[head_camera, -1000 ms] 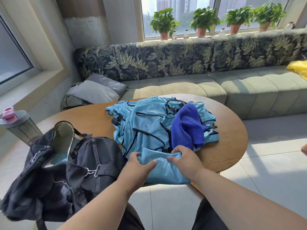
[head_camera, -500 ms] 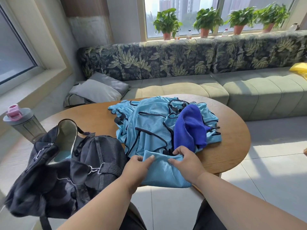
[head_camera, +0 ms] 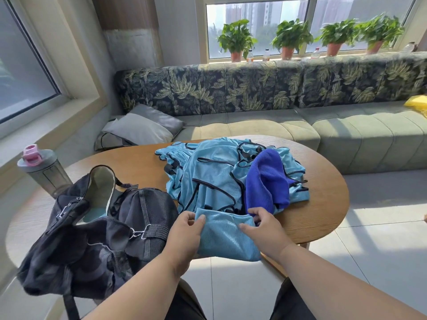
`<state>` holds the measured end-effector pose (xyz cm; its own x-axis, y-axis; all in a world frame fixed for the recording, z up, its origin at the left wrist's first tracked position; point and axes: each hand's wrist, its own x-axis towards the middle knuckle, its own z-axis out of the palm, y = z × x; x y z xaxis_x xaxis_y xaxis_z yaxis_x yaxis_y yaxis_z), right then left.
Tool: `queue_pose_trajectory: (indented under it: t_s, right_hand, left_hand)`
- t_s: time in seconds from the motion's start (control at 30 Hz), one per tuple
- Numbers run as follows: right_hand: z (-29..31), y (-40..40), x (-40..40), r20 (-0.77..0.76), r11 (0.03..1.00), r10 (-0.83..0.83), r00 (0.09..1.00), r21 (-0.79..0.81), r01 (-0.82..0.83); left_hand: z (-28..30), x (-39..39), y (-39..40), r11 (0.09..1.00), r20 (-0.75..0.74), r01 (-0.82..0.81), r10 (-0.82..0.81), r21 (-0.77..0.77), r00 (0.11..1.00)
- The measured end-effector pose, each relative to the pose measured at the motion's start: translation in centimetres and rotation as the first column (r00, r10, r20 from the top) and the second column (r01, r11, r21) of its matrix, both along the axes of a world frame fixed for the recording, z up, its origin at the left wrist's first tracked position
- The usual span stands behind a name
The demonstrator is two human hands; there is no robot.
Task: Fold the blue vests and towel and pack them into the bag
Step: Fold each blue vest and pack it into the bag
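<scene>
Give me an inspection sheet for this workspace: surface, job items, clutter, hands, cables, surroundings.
Surface: rounded wooden table, sunlit.
Job's things: folded light blue vest at the near table edge, partly overhanging it; heap of unfolded light blue vests behind it; dark blue towel draped on the heap; black bag on the left, unzipped, something light blue inside.
Clutter: grey shaker bottle with pink cap, left of the bag.
Hands: left hand and right hand grip the folded vest's two sides.
Cables: nothing seen.
Surroundings: leaf-print sofa, grey pillows, potted plants on the windowsill, tiled floor.
</scene>
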<state>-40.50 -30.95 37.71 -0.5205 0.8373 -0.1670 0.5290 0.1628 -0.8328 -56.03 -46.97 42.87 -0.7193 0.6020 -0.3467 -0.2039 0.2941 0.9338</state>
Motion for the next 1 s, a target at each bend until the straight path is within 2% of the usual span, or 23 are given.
queue_pose_trajectory:
  t_s: [0.23, 0.37, 0.43, 0.5, 0.57, 0.63, 0.7, 0.77, 0.8, 0.9, 1.0]
  right_hand:
    - [0.9, -0.5, 0.1, 0.078, 0.996, 0.072, 0.994, -0.05, -0.069]
    - [2.4, -1.8, 0.1, 0.173, 0.996, 0.062, 0.983, 0.046, -0.071]
    - [3.1, -2.6, 0.0, 0.109, 0.999, 0.025, 0.994, 0.046, -0.03]
    - [4.0, -3.6, -0.2, -0.016, 0.991, 0.001, 1.0, -0.132, -0.004]
    - [4.8, -4.5, -0.6, -0.128, 0.908, 0.011, 0.992, -0.414, -0.063]
    - [5.6, -5.0, -1.0, -0.179, 0.772, 0.022, 0.984, -0.622, -0.131]
    - [6.1, -5.4, -1.5, -0.238, 0.608, 0.053, 0.97, -0.763, -0.22]
    - [6.6, -6.2, -2.4, -0.367, 0.463, 0.001, 0.93, -0.824, -0.325]
    - [7.0, -6.6, -2.8, -0.418, 0.433, -0.049, 0.907, -0.827, -0.358]
    - [8.3, -7.2, -4.6, -0.496, 0.475, -0.183, 0.849, -0.801, -0.365]
    - [10.0, -7.0, -5.8, -0.561, 0.496, -0.23, 0.796, -0.771, -0.4]
  left_hand:
    - [1.4, -0.2, -1.4, 0.999, 0.086, -0.017, 0.013, 0.045, 0.996]
    - [2.2, -0.1, -2.1, 0.997, -0.016, -0.005, 0.006, 0.075, 1.0]
    - [3.1, -0.2, -2.5, 0.993, -0.062, -0.005, 0.012, 0.117, 0.998]
    - [3.9, -0.8, -2.8, 0.987, -0.117, -0.01, 0.029, 0.162, 0.993]
    - [5.0, -1.5, -3.1, 0.977, -0.157, 0.018, 0.016, 0.211, 0.987]
    - [6.3, -2.2, -3.6, 0.959, -0.139, 0.041, -0.001, 0.281, 0.99]
    - [7.4, -2.7, -4.2, 0.93, -0.1, 0.034, 0.003, 0.365, 0.995]
    - [8.3, -2.6, -4.9, 0.904, -0.045, 0.027, -0.009, 0.428, 0.999]
    - [8.4, -2.5, -5.2, 0.895, -0.022, 0.028, -0.02, 0.444, 1.0]
    - [8.6, -2.6, -6.8, 0.894, 0.005, -0.005, 0.003, 0.449, 1.0]
    - [8.4, -3.4, -9.2, 0.907, 0.009, -0.063, 0.065, 0.417, 0.998]
